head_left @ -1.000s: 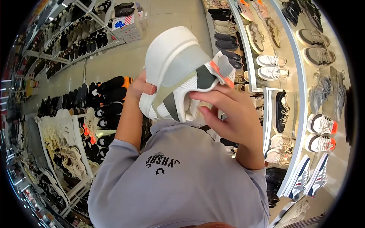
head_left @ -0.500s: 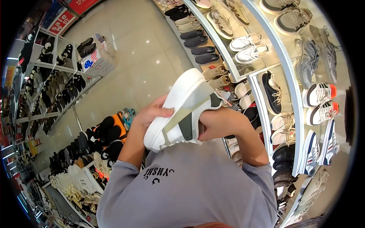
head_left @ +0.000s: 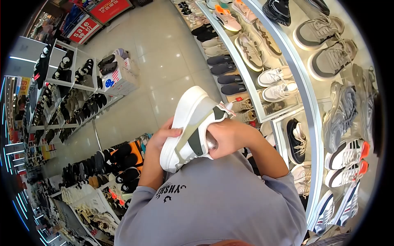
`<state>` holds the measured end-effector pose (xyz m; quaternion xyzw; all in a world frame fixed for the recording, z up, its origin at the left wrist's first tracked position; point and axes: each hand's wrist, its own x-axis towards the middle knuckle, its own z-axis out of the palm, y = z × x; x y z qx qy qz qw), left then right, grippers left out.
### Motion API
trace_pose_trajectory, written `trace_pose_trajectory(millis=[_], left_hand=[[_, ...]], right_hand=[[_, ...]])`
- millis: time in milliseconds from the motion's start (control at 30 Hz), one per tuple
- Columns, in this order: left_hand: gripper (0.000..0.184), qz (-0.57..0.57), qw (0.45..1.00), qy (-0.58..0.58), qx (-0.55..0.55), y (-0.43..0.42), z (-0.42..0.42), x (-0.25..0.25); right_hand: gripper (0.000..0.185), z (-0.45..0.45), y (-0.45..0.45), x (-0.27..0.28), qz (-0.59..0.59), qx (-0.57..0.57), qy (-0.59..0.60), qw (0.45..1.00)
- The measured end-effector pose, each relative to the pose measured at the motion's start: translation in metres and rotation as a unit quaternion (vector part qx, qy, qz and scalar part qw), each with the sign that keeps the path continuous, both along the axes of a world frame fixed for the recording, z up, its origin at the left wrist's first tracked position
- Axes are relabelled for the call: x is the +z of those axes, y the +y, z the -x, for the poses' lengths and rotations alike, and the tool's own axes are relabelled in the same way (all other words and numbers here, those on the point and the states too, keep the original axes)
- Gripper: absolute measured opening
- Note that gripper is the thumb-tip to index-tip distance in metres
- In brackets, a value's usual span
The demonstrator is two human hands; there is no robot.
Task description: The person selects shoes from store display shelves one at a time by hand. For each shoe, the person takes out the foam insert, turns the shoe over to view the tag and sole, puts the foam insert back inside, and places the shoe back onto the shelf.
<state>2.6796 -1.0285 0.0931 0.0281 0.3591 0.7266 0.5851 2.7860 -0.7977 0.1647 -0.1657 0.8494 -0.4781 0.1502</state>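
A white, grey and olive sneaker [head_left: 191, 127] with a thick white sole is held up in front of my chest, tilted on its side. My left hand [head_left: 163, 136] is closed around its sole, thumb pressed against the sidewall. The fingers of my right hand [head_left: 230, 137] reach into the shoe's opening and are mostly hidden there. Beside them, a whitish wad [head_left: 211, 142] shows inside the opening; I cannot tell what it is. A thin pinkish tag or cord [head_left: 227, 107] hangs at the heel.
Lit display shelves [head_left: 305, 82] with many shoes stand on my right. To the left are a white rack [head_left: 61, 82] of dark shoes and a white box [head_left: 119, 78] with shoes on top. Red sale signs [head_left: 84, 29] stand farther off. Tiled floor [head_left: 158, 74] runs between.
The sneaker has turned a little, and its opening shows more, with the whitish wad visible beside my right fingers. Both hands stay on it. The whole view has shifted.
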Motion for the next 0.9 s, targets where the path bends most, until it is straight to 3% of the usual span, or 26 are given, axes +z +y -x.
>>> trace_pose_trajectory(millis=[67, 167, 233, 267, 300, 367, 467, 667, 833, 900], left_hand=[[0.082, -0.001, 0.999, -0.005, 0.036, 0.007, 0.009, -0.006], [0.082, -0.025, 0.994, -0.017, 0.108, 0.021, 0.018, 0.003], [0.082, -0.007, 0.989, -0.043, 0.141, 0.018, 0.027, 0.002], [0.083, -0.024, 0.987, -0.065, 0.145, 0.014, 0.033, -0.001], [0.084, -0.041, 0.984, -0.088, 0.148, 0.010, 0.040, -0.005], [0.084, -0.074, 0.978, -0.102, 0.165, 0.009, 0.055, -0.006], [0.084, -0.115, 0.971, -0.084, 0.190, 0.013, 0.078, -0.002], [0.085, -0.174, 0.963, -0.044, 0.204, 0.013, 0.144, 0.000], [0.085, -0.209, 0.955, -0.023, 0.208, -0.008, 0.207, 0.004], [0.085, -0.221, 0.952, -0.015, 0.212, -0.024, 0.231, 0.006]], right_hand=[[0.053, 0.008, 0.015, -0.002, 0.019, -0.011, 0.091, 0.996], [0.061, 0.009, 0.037, 0.021, -0.015, -0.063, 0.138, 0.988], [0.067, 0.011, 0.054, 0.041, -0.109, -0.074, 0.116, 0.984], [0.068, 0.009, 0.062, 0.039, -0.082, -0.116, 0.173, 0.975], [0.068, 0.007, 0.069, 0.048, -0.066, -0.157, 0.132, 0.976], [0.068, 0.008, 0.082, 0.045, -0.044, -0.239, 0.246, 0.938], [0.071, 0.010, 0.083, 0.043, 0.052, -0.364, 0.197, 0.909], [0.073, 0.033, 0.078, 0.015, 0.137, -0.397, 0.197, 0.886], [0.072, 0.082, 0.066, 0.010, 0.077, -0.370, 0.256, 0.890], [0.072, 0.110, 0.049, 0.018, 0.105, -0.379, 0.251, 0.884]])
